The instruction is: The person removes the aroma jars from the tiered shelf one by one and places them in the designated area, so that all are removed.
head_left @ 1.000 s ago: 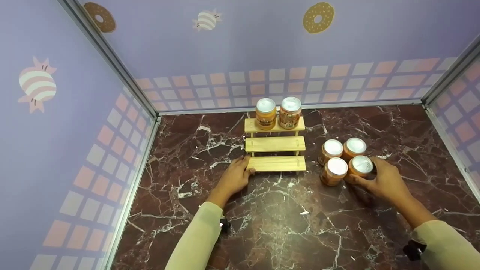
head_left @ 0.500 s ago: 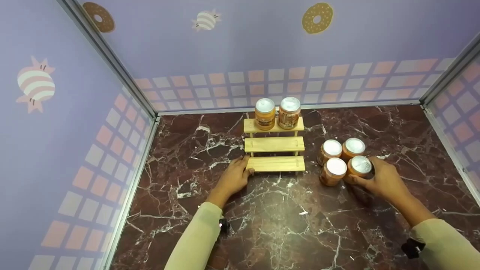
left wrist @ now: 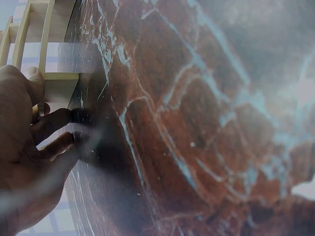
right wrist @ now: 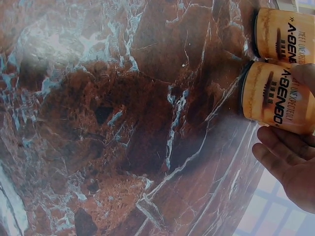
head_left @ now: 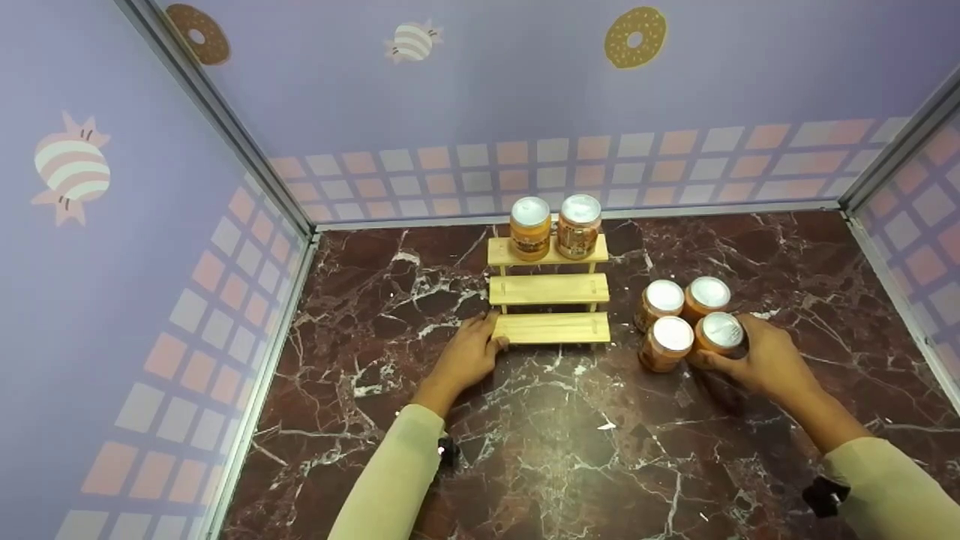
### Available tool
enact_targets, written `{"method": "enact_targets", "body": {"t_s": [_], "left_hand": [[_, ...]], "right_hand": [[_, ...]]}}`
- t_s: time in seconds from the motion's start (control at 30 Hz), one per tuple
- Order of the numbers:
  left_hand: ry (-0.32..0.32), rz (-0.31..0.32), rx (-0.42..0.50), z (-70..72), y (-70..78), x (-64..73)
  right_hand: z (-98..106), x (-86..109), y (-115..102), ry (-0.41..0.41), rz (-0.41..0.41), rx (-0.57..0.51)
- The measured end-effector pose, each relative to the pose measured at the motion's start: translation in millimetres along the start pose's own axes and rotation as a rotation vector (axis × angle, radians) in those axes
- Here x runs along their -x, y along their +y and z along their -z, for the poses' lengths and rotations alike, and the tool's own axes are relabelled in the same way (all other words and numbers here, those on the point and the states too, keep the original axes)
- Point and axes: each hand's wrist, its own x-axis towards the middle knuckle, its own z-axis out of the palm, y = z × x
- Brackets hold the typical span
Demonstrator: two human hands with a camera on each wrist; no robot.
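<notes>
A three-step wooden shelf rack (head_left: 551, 328) stands on the marble table. At the left end of its lowest step, my left hand (head_left: 469, 354) pinches the board; in the left wrist view the thumb (left wrist: 35, 84) lies on the board with fingers below. To the right, several orange cans with silver-white lids stand in a tight cluster. My right hand (head_left: 769, 356) holds the front right can (head_left: 720, 334), thumb on its near side and fingers round the far side. In the right wrist view this can (right wrist: 268, 98) shows dark lettering, beside another labelled can (right wrist: 280, 37).
Two more cans, one left (head_left: 530, 229) and one right (head_left: 579, 227), stand on the rack's top step. The lower two steps show bare wood. A purple back wall (head_left: 510, 97) and side walls enclose the dark red marble table (head_left: 555, 450).
</notes>
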Motion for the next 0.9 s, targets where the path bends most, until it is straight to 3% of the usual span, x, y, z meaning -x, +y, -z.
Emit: {"method": "enact_targets", "body": {"t_s": [0.9], "left_hand": [[-0.011,-0.012,-0.052,-2.3,-3.4,-1.7]], "right_hand": [[-1.7,0.5,0.9,0.003,0.016,0.017]]}}
